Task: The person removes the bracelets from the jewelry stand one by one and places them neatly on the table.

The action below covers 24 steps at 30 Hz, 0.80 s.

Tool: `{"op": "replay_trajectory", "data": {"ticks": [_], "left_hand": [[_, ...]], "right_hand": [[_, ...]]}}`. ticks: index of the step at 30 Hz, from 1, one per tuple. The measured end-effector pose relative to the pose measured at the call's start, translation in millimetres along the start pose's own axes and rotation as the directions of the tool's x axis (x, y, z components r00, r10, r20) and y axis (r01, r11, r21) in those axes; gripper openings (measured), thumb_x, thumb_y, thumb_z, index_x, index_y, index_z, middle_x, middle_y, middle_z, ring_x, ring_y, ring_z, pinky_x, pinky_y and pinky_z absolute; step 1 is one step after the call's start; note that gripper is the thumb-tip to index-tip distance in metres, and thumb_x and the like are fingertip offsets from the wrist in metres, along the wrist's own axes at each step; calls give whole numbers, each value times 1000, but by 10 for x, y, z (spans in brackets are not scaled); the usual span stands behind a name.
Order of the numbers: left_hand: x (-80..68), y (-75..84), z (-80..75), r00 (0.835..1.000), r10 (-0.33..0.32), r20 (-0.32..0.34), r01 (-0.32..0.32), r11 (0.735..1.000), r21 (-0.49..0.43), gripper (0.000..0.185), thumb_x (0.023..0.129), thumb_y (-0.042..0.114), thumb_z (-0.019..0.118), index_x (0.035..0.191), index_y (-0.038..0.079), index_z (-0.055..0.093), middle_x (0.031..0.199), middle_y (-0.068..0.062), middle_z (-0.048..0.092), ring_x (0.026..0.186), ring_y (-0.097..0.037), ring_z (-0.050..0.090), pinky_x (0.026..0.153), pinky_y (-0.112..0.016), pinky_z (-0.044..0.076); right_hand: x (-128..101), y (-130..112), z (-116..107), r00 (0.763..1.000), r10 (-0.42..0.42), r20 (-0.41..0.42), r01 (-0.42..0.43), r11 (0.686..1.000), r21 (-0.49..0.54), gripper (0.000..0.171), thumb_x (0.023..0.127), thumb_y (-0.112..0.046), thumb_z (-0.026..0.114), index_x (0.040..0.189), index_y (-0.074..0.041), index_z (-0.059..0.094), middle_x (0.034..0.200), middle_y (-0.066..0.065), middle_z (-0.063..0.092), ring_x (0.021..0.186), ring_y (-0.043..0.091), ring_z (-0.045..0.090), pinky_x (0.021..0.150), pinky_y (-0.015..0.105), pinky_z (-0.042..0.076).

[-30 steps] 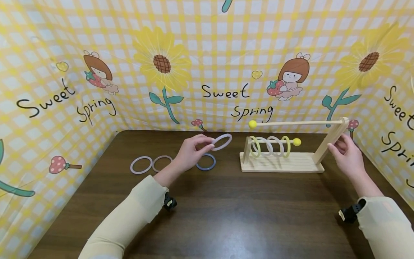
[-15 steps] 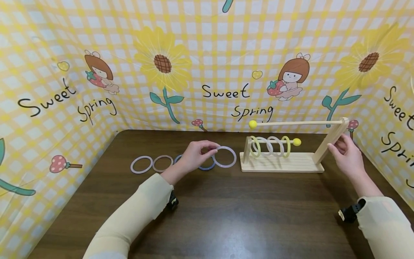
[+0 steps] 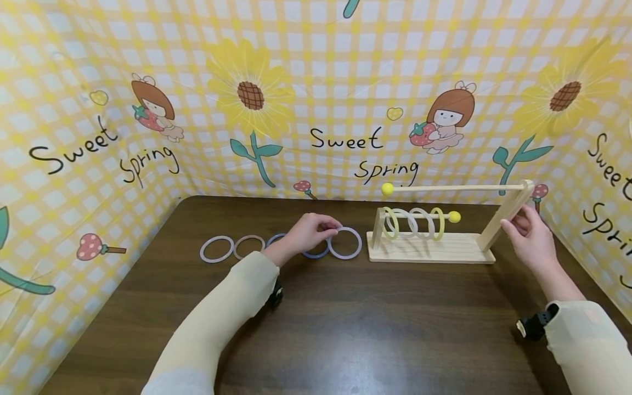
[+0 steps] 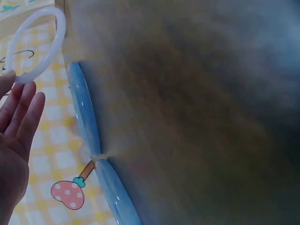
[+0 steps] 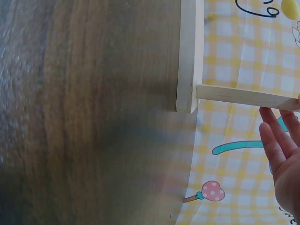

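Note:
A pale lilac ring (image 3: 345, 258) is pinched between the thumb and fingertips of my left hand (image 3: 307, 235). In the left wrist view, this ring (image 4: 59, 37) stands tilted at the fingertips. A blue ring (image 3: 316, 257) lies on the table just beneath that hand, partly hidden by it. My right hand (image 3: 535, 241) holds the slanted post (image 3: 503, 218) of a wooden ring stand (image 3: 429, 253), thumb in front and fingers behind. On the stand's lower rod hang several yellow and whitish rings (image 3: 440, 233). The upper rod (image 3: 459, 188) carries no ring.
On the dark wooden table (image 3: 345, 329), a lilac ring (image 3: 202, 250) and a pinkish-brown ring (image 3: 249, 237) lie at the left. Another blue ring (image 3: 274, 237) is mostly behind the left wrist. Yellow balls (image 3: 387, 189) tip both rods. A checked cloth (image 3: 336, 66) hangs behind.
My left hand has lowered the lilac ring and moved it slightly right, beside the blue ring. The ring has turned to face the head camera. The right hand and the stand stay put.

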<state>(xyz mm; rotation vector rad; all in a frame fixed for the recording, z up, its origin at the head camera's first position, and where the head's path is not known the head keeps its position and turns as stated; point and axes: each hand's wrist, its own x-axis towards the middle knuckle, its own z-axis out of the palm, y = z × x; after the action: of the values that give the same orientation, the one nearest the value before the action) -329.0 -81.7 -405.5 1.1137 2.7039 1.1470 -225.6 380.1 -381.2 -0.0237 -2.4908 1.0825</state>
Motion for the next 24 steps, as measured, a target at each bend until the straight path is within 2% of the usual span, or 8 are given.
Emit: {"op": "replay_trajectory", "data": {"ticks": [5,13,24], "left_hand": [[93,-49,19,998,-51,44,51,999,9,15,93,10,67,106,4,73,88,0,70,78,-11,61,70,-24,50],[211,-79,56,985,-128,113,133,990,-37,15,89,3,69,104,2,72,84,-1,68,77,-13,63,70,-25,51],[370,-133,104,969,-168,179,150,982,111,8,89,9,72,96,7,76,87,1,72,82,-9,64,74,-23,50]], "right_hand": [[-3,8,1,1000,-3,-4,3,1000,4,55,101,-22,53,145,4,33,127,39,49,94,-16,46,69,1,37],[1,-3,1,1000,0,0,0,1000,-11,56,101,-23,53,146,3,32,128,39,49,95,-15,46,70,0,37],[2,8,-2,1000,1,-3,-1,1000,-17,55,101,-23,53,146,3,33,128,38,49,94,-17,46,70,0,37]]}}
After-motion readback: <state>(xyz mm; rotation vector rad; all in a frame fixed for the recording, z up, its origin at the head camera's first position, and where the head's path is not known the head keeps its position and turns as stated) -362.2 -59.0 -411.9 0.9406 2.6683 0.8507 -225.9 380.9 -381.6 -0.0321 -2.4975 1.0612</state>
